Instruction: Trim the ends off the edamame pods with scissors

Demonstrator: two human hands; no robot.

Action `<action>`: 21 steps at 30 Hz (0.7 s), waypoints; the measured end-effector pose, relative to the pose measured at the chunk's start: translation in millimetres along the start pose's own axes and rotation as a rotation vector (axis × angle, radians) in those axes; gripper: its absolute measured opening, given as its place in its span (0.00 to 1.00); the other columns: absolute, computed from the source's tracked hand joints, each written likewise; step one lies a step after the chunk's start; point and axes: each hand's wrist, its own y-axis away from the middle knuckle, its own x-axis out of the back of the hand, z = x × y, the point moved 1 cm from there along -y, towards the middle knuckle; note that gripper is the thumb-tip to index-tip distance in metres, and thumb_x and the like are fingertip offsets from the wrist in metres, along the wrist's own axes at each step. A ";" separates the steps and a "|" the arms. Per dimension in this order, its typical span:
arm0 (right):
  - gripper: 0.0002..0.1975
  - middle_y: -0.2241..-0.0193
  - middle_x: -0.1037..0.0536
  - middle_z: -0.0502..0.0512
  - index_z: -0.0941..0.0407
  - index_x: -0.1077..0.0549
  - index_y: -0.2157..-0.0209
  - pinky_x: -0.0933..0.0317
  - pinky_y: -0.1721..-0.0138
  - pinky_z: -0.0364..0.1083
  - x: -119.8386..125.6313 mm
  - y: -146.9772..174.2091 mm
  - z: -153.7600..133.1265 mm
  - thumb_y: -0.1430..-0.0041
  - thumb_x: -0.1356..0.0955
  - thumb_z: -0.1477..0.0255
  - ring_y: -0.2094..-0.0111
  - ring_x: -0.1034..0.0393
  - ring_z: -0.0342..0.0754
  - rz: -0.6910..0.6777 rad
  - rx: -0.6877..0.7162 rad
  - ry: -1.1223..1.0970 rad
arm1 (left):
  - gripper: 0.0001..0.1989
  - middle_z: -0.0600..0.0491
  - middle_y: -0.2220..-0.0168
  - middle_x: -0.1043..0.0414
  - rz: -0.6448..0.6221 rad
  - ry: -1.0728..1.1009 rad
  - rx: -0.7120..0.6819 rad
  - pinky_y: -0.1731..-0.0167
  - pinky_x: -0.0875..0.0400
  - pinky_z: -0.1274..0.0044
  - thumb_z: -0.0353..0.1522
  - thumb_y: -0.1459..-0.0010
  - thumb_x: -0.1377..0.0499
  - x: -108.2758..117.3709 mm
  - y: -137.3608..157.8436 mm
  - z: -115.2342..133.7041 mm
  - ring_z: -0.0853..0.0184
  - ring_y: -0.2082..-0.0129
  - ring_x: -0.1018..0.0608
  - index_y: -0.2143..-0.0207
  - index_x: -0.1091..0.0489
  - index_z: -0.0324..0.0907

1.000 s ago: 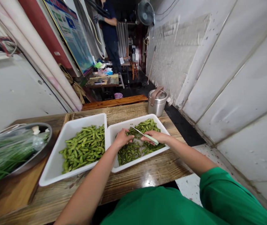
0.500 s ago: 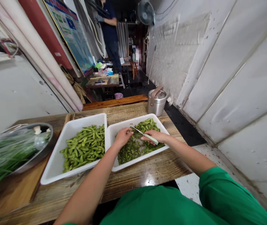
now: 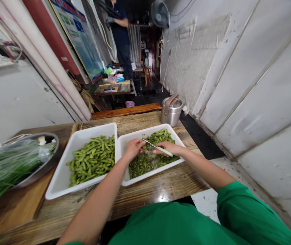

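Note:
My right hand (image 3: 167, 148) is closed around pale green-handled scissors (image 3: 164, 151), seen nearly edge-on, their metal blades pointing left. Close to the blade tips, my left hand (image 3: 135, 147) has its fingers pinched together on an edamame pod, mostly hidden by the fingers. Both hands are over the right white tub (image 3: 134, 183), where wet edamame pods (image 3: 140, 165) lie in shallow water. Beside it on the left, another white tub (image 3: 54, 191) holds a heap of green edamame pods (image 3: 93, 158).
Leafy greens in clear plastic (image 3: 20, 161) fill a metal bowl (image 3: 57, 149) on a wooden board (image 3: 24, 207) at left. A lidded steel pot (image 3: 171, 114) stands at the table's far right corner. Behind are a bench (image 3: 127, 111) and a standing person (image 3: 122, 37).
The scissors' tips have shifted slightly left, closer to my left fingers. My hands otherwise keep nearly the same place over the right tub. The view has shifted slightly.

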 end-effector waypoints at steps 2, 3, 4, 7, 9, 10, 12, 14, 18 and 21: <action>0.20 0.84 0.40 0.44 0.59 0.34 0.71 0.51 0.88 0.36 0.3 0.3 -0.6 0.55 0.33 0.56 0.87 0.47 0.35 0.014 0.002 0.004 | 0.16 0.56 0.83 0.33 -0.022 0.021 0.039 0.84 0.42 0.81 0.43 0.60 0.39 -1.3 1.0 0.8 0.73 0.85 0.33 0.77 0.32 0.37; 0.20 0.84 0.39 0.44 0.59 0.34 0.71 0.52 0.88 0.36 0.3 0.5 -1.0 0.55 0.33 0.56 0.87 0.47 0.35 0.017 0.001 0.002 | 0.17 0.55 0.83 0.32 -0.025 0.024 0.044 0.85 0.41 0.81 0.43 0.61 0.39 -1.3 1.4 1.2 0.74 0.86 0.33 0.77 0.31 0.37; 0.20 0.84 0.39 0.43 0.59 0.34 0.71 0.52 0.88 0.36 0.2 0.8 -1.5 0.56 0.33 0.56 0.87 0.47 0.35 0.016 0.001 -0.004 | 0.17 0.54 0.82 0.31 -0.024 0.032 0.045 0.85 0.41 0.81 0.43 0.61 0.38 -1.0 1.7 1.3 0.74 0.86 0.34 0.77 0.30 0.36; 0.19 0.84 0.40 0.43 0.58 0.34 0.72 0.52 0.88 0.36 -0.3 2.1 -3.6 0.56 0.33 0.56 0.87 0.47 0.35 0.003 0.007 -0.042 | 0.18 0.53 0.80 0.30 -0.039 0.091 0.055 0.83 0.39 0.81 0.43 0.62 0.38 1.0 1.4 -0.1 0.75 0.85 0.34 0.77 0.28 0.35; 0.19 0.85 0.41 0.42 0.58 0.34 0.72 0.53 0.88 0.36 -0.3 3.0 -5.3 0.56 0.33 0.56 0.88 0.48 0.35 -0.002 0.018 -0.054 | 0.18 0.53 0.80 0.30 -0.038 0.113 0.056 0.82 0.39 0.81 0.43 0.62 0.37 2.2 0.4 -2.0 0.76 0.84 0.34 0.77 0.28 0.35; 0.19 0.85 0.41 0.42 0.58 0.34 0.71 0.53 0.88 0.36 -0.2 3.4 -6.1 0.56 0.33 0.56 0.88 0.48 0.35 -0.003 0.027 -0.052 | 0.18 0.53 0.80 0.30 -0.031 0.112 0.049 0.82 0.40 0.81 0.43 0.63 0.37 2.7 -0.2 -2.8 0.76 0.84 0.35 0.77 0.27 0.35; 0.18 0.85 0.40 0.42 0.58 0.34 0.72 0.53 0.88 0.36 0.3 4.2 -7.5 0.56 0.32 0.57 0.87 0.47 0.35 -0.005 0.035 -0.041 | 0.18 0.54 0.82 0.32 -0.014 0.097 0.027 0.82 0.42 0.82 0.43 0.63 0.37 3.2 -0.8 -3.8 0.77 0.85 0.37 0.77 0.27 0.35; 0.18 0.86 0.40 0.42 0.59 0.34 0.73 0.53 0.88 0.36 0.7 4.7 -8.4 0.56 0.32 0.58 0.88 0.47 0.35 -0.004 0.020 -0.036 | 0.18 0.55 0.83 0.33 -0.005 0.074 0.009 0.83 0.44 0.82 0.43 0.63 0.37 3.0 -0.7 -3.6 0.77 0.85 0.38 0.77 0.26 0.35; 0.19 0.88 0.41 0.42 0.58 0.35 0.76 0.51 0.90 0.36 0.3 6.1 -8.9 0.57 0.32 0.56 0.89 0.48 0.35 -0.007 -0.049 -0.057 | 0.18 0.56 0.84 0.34 -0.030 0.047 0.021 0.83 0.45 0.82 0.43 0.63 0.37 2.3 0.9 -1.0 0.77 0.85 0.39 0.77 0.26 0.35; 0.20 0.89 0.40 0.43 0.58 0.37 0.79 0.51 0.92 0.36 -0.1 6.8 -10.0 0.58 0.32 0.55 0.90 0.47 0.35 0.022 -0.069 -0.065 | 0.18 0.55 0.84 0.35 -0.052 0.069 0.071 0.84 0.46 0.82 0.43 0.61 0.38 2.5 1.5 0.1 0.77 0.86 0.39 0.78 0.28 0.35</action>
